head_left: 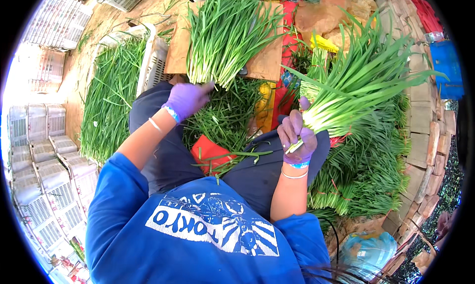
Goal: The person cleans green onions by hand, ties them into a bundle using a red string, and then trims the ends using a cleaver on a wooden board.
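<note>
From the head view, I see the loose pile of green stalks lying just beyond the person's left hand, its long axis running away from the body and its pale ends toward that nearer hand, whose fingers reach those ends, though I can't tell whether they pinch any. The right hand is clamped round the pale end of a separate bunch, leaves fanning up and rightward. The pile rests on a wooden board, with a white crate of greens to the left, tied bundles to the right, and loose leaves strewn below.
</note>
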Demonstrator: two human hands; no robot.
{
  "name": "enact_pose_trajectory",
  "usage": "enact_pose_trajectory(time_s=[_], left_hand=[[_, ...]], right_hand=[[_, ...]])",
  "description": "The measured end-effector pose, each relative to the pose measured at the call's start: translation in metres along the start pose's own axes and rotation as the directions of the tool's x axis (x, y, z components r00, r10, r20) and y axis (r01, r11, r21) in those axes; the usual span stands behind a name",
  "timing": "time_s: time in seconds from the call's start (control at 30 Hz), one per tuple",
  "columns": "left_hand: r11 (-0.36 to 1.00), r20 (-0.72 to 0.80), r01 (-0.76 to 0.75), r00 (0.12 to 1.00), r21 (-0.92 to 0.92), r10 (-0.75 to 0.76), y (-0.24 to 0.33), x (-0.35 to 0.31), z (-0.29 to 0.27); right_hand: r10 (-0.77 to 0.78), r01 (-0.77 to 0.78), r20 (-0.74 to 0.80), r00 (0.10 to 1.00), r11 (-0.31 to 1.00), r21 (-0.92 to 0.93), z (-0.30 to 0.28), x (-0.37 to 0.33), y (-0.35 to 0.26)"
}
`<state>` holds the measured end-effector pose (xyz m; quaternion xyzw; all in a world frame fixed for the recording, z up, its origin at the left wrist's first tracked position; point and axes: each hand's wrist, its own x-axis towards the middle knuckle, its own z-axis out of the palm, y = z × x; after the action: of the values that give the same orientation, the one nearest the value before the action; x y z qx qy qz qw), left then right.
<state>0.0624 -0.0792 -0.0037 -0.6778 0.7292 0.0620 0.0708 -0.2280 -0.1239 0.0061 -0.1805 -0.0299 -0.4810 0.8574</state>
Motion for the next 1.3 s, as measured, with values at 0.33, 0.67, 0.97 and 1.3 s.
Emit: enact_pose_trajectory(time_s=[0.33,0.67,0.97,1.3], left_hand=[[0.982,-0.083,0.069,0.995,0.178,-0.054,-0.015,0.050,0.043],[0.831,0.041,0.111,0.994,-0.545,-0.106,-0.021,0.002,0.028],[0.960,0.465,0.000,0.875,-0.281,0.137,0.000,0.021,0.011],[0.869,-0.168,0.371,0.882,-0.327,-0.440,0.003,0.128,0.029]], right_hand=[[0.051,-0.053,-0.131,0.990,0.999,-0.012,-0.012,0.008,0.004],[0.067,-0.070,-0.176,0.982,0.997,-0.014,-0.007,0.008,0.006],[0.067,-0.062,-0.091,0.994,0.996,0.057,-0.013,0.010,0.008],[0.098,-0.105,-0.158,0.983,0.994,-0.038,-0.014,0.014,0.011]])
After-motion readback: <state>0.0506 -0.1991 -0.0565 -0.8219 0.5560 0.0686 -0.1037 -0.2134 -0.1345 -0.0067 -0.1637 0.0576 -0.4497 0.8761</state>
